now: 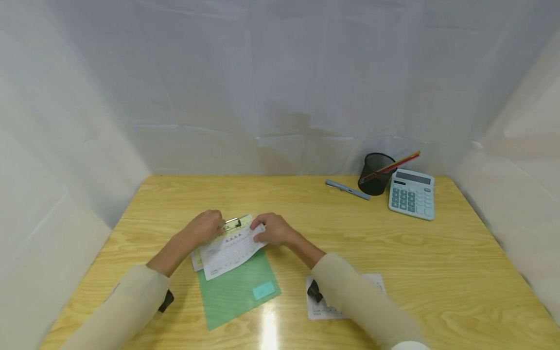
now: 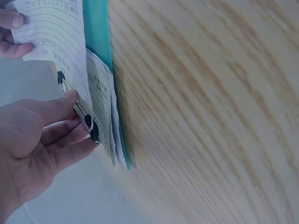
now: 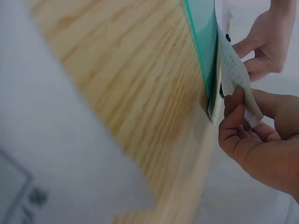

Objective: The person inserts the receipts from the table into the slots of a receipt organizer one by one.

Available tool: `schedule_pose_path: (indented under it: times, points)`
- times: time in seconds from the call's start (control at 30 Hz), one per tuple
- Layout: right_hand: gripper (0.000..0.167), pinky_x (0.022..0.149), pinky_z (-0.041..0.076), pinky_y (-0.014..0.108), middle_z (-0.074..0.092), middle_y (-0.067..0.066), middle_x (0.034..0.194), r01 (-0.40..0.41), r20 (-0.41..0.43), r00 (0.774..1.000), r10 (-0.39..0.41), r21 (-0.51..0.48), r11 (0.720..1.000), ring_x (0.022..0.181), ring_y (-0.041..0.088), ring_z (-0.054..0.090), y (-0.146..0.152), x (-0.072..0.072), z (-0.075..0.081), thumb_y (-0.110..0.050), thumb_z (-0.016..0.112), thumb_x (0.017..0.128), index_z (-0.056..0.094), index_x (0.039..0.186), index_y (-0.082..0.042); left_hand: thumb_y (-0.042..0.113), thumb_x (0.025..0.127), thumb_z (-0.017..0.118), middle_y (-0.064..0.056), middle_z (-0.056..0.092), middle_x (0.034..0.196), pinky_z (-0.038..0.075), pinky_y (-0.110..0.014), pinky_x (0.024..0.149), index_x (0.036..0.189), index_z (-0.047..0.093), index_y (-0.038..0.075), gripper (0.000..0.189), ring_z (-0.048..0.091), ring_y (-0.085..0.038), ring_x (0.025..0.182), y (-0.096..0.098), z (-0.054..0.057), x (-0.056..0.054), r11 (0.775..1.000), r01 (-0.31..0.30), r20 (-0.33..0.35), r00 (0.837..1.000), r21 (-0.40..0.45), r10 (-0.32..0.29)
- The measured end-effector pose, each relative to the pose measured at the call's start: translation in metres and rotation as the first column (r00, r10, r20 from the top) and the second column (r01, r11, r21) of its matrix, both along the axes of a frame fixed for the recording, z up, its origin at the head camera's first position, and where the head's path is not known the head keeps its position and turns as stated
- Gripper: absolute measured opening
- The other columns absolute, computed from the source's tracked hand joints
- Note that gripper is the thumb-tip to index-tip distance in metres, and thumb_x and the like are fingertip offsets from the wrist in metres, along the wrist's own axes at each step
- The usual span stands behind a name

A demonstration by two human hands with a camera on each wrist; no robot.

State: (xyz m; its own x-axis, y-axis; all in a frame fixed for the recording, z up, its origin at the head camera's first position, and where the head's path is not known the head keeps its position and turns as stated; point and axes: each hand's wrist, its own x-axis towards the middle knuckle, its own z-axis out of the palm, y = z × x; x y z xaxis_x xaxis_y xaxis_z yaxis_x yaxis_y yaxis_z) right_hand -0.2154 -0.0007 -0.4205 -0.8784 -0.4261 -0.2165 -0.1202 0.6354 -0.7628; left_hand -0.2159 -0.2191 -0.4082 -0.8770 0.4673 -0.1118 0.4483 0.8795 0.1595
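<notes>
Where right fingers [image 3: 232, 120] pinch, white paper [image 1: 232, 255], printed, curved

A bare right hand [image 1: 273, 230] hides part of a white printed paper sheet [image 1: 232, 253], its lettering too small to read

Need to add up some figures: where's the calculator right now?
In the head view, the calculator lies toward the right of the table, near its back edge, just right of the black cup.
</notes>
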Motion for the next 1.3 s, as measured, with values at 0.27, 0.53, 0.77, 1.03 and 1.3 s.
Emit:
schedule_pose_path:
  times: [0.27,0.53,0.77,1.03,1.3]
  points:
    - [0.022,0.089,0.049,0.031,0.065,0.007,0.111,-0.002,-0.005,1.0,0.002,0.038,0.999,0.1,0.018,0.057,-0.011,0.0,-0.001,-0.007,0.074,0.079,0.066,0.1,-0.011,0.007,0.084,0.067,-0.014,0.063,0.087,0.055,-0.028,0.068,0.092,0.07,-0.002,0.013,0.059,-0.019,0.074,0.001,-0.002,0.002,1.0,0.016,-0.018,1.0,0.016,-0.015]
    - [0.024,0.082,0.049,0.026,0.066,0.007,0.105,-0.013,-0.02,1.0,0.015,0.111,0.994,0.093,0.017,0.056,-0.021,-0.003,0.001,-0.008,0.074,0.079,0.066,0.101,-0.01,0.005,0.084,0.066,-0.013,0.06,0.077,0.056,-0.028,0.063,0.083,0.069,-0.004,0.009,0.058,-0.022,0.069,0.001,-0.009,0.004,0.993,0.116,-0.176,0.977,-0.036,-0.12]
    - [0.026,0.074,0.05,0.022,0.066,0.007,0.103,-0.018,-0.018,1.0,0.022,0.166,0.986,0.089,0.016,0.057,-0.027,-0.004,0.004,-0.007,0.074,0.078,0.066,0.103,-0.009,-0.005,0.082,0.063,-0.016,0.058,0.081,0.057,-0.029,0.066,0.087,0.068,-0.006,0.008,0.058,-0.025,0.073,0.002,-0.01,0.008,0.99,0.109,-0.197,0.972,-0.093,-0.125]
    - [0.025,0.068,0.05,0.021,0.065,0.008,0.103,0.01,0.005,1.0,-0.011,0.158,0.987,0.089,0.017,0.057,-0.033,-0.006,0.001,-0.005,0.073,0.078,0.065,0.102,-0.009,-0.008,0.081,0.062,-0.017,0.057,0.084,0.057,-0.032,0.069,0.09,0.067,-0.008,0.01,0.057,-0.026,0.077,0.001,-0.011,0.01,0.993,0.092,-0.189,0.976,-0.076,-0.104]
    - [0.024,0.073,0.051,0.023,0.065,0.009,0.109,0.025,-0.017,1.0,-0.023,0.166,0.986,0.097,0.02,0.057,-0.036,-0.006,0.002,-0.004,0.073,0.078,0.065,0.101,-0.01,-0.01,0.079,0.061,-0.017,0.058,0.083,0.057,-0.033,0.069,0.088,0.067,-0.007,0.011,0.057,-0.026,0.076,0.002,-0.01,0.011,0.994,0.094,-0.19,0.976,-0.059,-0.104]
